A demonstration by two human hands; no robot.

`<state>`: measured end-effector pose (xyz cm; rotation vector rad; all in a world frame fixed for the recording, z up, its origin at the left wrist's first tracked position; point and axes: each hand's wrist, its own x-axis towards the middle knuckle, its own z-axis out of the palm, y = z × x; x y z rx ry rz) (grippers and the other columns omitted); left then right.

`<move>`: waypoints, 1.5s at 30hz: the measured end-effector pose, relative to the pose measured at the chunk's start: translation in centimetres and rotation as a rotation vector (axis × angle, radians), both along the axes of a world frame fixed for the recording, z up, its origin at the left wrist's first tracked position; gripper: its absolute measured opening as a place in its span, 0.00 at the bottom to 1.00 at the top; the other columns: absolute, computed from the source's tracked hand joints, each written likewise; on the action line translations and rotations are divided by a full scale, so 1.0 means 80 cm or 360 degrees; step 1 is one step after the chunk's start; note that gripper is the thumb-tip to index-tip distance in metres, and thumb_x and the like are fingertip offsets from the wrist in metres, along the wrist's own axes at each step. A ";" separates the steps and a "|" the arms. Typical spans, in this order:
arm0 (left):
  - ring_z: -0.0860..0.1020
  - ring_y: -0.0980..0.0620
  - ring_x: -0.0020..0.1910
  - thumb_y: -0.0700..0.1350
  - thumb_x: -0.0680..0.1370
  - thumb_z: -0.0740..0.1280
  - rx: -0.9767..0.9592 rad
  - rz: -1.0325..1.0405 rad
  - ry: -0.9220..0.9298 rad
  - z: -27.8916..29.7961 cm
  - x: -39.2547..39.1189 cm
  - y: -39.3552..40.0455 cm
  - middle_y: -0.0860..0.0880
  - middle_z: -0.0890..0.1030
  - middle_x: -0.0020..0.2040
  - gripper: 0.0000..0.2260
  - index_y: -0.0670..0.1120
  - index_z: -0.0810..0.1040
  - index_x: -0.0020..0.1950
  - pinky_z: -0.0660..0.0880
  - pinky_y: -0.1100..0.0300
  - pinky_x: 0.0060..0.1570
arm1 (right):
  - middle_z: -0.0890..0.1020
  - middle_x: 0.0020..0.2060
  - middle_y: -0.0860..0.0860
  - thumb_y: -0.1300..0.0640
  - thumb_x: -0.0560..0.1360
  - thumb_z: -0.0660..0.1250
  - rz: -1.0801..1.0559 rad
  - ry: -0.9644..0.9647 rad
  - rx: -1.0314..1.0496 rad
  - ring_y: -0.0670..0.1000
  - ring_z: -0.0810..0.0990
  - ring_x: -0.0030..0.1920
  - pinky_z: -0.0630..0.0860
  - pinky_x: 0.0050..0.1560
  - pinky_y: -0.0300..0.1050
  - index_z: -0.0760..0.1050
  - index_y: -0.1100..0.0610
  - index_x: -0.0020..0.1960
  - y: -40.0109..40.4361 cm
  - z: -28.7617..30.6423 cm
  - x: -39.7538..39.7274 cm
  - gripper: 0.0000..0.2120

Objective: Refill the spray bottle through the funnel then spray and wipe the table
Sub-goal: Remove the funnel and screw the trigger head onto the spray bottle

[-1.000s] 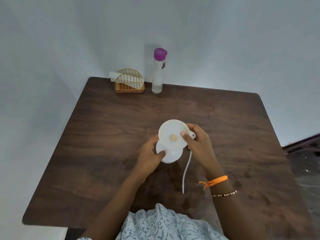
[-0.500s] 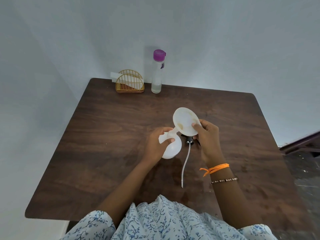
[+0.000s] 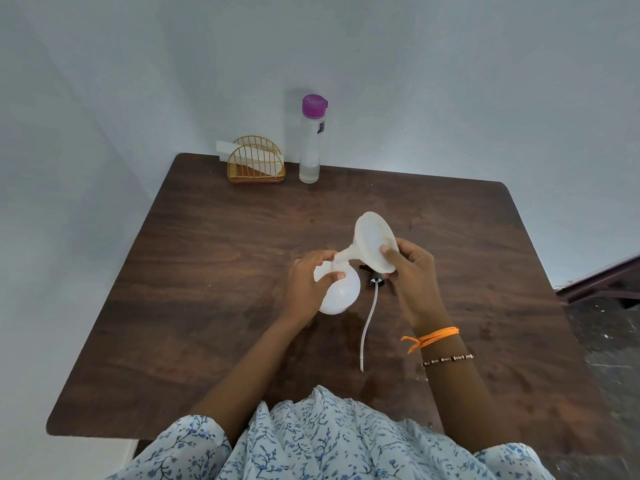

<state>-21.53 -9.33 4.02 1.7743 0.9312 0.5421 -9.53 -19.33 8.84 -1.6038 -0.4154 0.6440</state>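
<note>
white spray bottle [image 3: 337, 292] gripped by left hand [image 3: 306, 284]; tilted funnel [image 3: 374, 242] pinched by right hand [image 3: 412, 275], spout at bottle mouth.

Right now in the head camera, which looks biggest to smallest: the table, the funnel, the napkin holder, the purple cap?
1. table, by far.
2. funnel and napkin holder look about alike; the funnel is nearer the camera, so I won't rank them.
3. purple cap, smallest.

Plain home corner, wooden table [image 3: 214, 271], napkin holder [image 3: 255, 164], bare walls
</note>
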 end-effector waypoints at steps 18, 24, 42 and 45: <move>0.75 0.51 0.55 0.44 0.72 0.71 0.0018 -0.0044 -0.0025 0.001 0.000 0.001 0.59 0.77 0.52 0.11 0.52 0.78 0.53 0.74 0.49 0.55 | 0.81 0.42 0.53 0.65 0.78 0.60 -0.0064 0.0314 0.0013 0.46 0.76 0.36 0.73 0.32 0.34 0.77 0.65 0.57 -0.010 -0.010 0.009 0.10; 0.74 0.55 0.55 0.46 0.72 0.71 -0.0100 -0.0056 -0.0003 0.002 -0.001 0.000 0.59 0.76 0.55 0.12 0.59 0.75 0.52 0.73 0.63 0.47 | 0.79 0.37 0.54 0.68 0.78 0.57 -0.0113 0.0724 0.0286 0.43 0.73 0.27 0.72 0.27 0.31 0.76 0.62 0.50 -0.006 -0.005 0.014 0.09; 0.75 0.60 0.47 0.46 0.80 0.60 -0.0411 0.0011 0.0029 0.015 0.062 0.088 0.59 0.77 0.45 0.07 0.51 0.77 0.52 0.70 0.70 0.45 | 0.80 0.40 0.47 0.67 0.70 0.64 -0.0127 -0.0665 -0.0385 0.47 0.77 0.43 0.68 0.36 0.26 0.78 0.56 0.44 0.164 -0.031 0.149 0.09; 0.76 0.60 0.48 0.46 0.79 0.61 -0.0423 -0.0025 0.0093 0.005 0.079 0.102 0.56 0.78 0.48 0.08 0.49 0.78 0.55 0.69 0.72 0.43 | 0.80 0.40 0.47 0.67 0.69 0.64 -0.0122 -0.0698 -0.0446 0.46 0.77 0.42 0.67 0.38 0.26 0.78 0.56 0.43 0.201 -0.055 0.177 0.09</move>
